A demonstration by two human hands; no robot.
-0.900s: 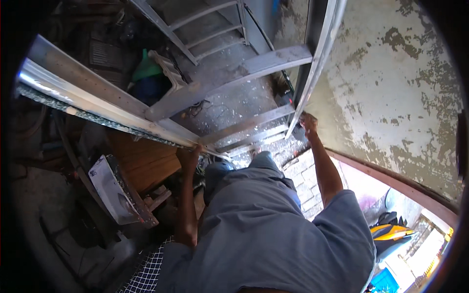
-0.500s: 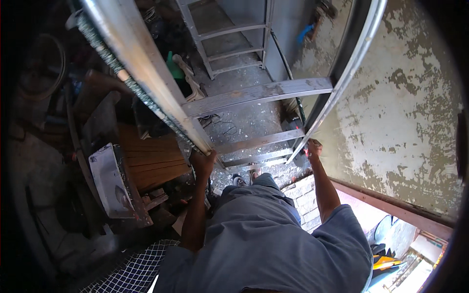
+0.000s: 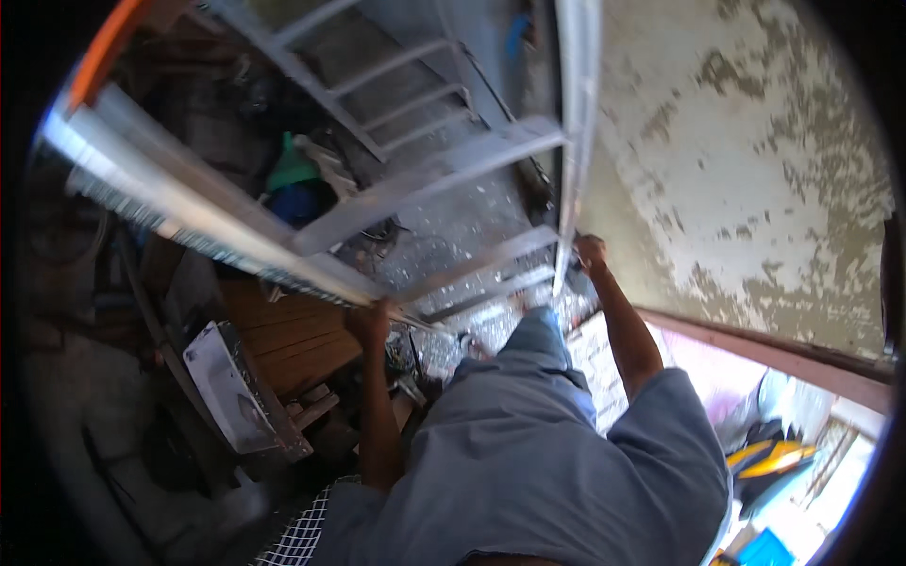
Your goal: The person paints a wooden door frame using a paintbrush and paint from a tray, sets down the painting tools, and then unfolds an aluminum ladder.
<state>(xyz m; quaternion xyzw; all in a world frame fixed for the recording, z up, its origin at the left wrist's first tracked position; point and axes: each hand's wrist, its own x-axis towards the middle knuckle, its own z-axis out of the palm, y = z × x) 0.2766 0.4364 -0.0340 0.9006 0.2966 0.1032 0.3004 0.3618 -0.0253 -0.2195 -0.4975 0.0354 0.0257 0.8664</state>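
A metal ladder [image 3: 444,179] stands tilted in front of me, with wide ribbed steps between two pale rails. My left hand [image 3: 368,325] is closed round the lower part of its left rail, where a dark, paint-speckled strip [image 3: 203,243] runs along the outside. On the other side my right hand [image 3: 591,250] is closed at the lower right rail; its fingertips are partly hidden and blurred. Farther off, another set of narrower metal rungs [image 3: 396,71] rises behind the ladder.
At left lie brown wooden boards [image 3: 283,325] and a white basin-like panel [image 3: 231,387]. A green funnel-shaped thing [image 3: 291,165] sits beyond the left rail. A peeling wall [image 3: 717,170] stands close at right. White wire mesh [image 3: 297,528] is at lower left, and an orange bar [image 3: 104,47] at upper left.
The ladder's upper end has swung left in view, leaning more to that side. Both hands have kept hold and shifted slightly left. An orange bar has come into view at upper left.
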